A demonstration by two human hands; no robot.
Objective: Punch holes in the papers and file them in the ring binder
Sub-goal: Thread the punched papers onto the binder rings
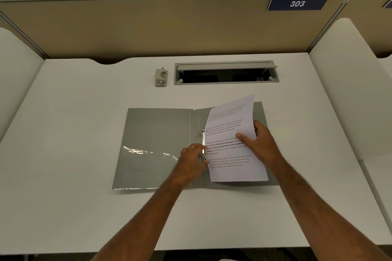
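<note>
Both hands work at the open grey binder [157, 146] lying flat on the white desk [84, 207]. Left hand [192, 158] curls its fingers on the metal rings [202, 144]; right hand [257, 141] pinches the printed sheet [231, 150], its right edge lifted, over the binder's right half. Hole punch [161, 78] sits far back, well apart.

White desk [84, 176] with contents

Open grey ring binder [157, 133] lies centre frame; beige hole punch [161, 77] sits above it, beside recessed cable tray [226, 73].

"303" on blue partition sign [297, 3]
</note>
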